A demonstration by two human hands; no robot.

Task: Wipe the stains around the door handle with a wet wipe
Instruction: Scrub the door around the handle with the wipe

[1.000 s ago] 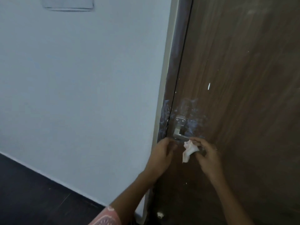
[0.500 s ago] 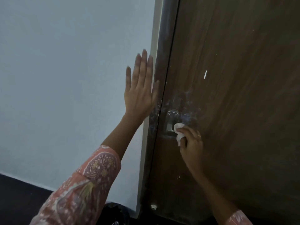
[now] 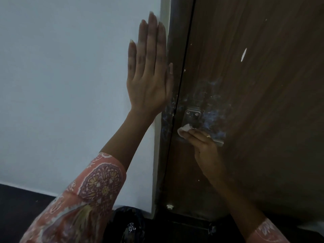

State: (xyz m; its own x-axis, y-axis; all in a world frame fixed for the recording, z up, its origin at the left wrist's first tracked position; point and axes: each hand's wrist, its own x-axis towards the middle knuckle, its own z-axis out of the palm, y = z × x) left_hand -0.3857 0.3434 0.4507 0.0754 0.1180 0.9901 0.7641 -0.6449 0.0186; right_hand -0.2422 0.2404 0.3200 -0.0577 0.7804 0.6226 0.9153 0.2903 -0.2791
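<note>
A dark brown wooden door (image 3: 254, 102) carries a metal handle plate (image 3: 192, 116) with two screws. The lever's end (image 3: 219, 142) sticks out behind my right hand. Whitish-blue smeared stains (image 3: 213, 109) surround the plate and run onto the door frame (image 3: 168, 116). My right hand (image 3: 201, 142) is shut on a crumpled white wet wipe (image 3: 184, 129), pressing it against the door at the plate's lower left corner. My left hand (image 3: 149, 71) lies flat and open on the pale wall beside the frame, fingers pointing up.
The pale blue wall (image 3: 61, 76) fills the left half. A dark floor (image 3: 17, 207) runs along the bottom. A small white door stop (image 3: 169, 206) sits low on the door. A white fleck (image 3: 243, 54) marks the door above the handle.
My left hand left the handle and went up to rest flat on the wall. My right hand carried the wipe up and left to the plate's lower corner. The view came closer.
</note>
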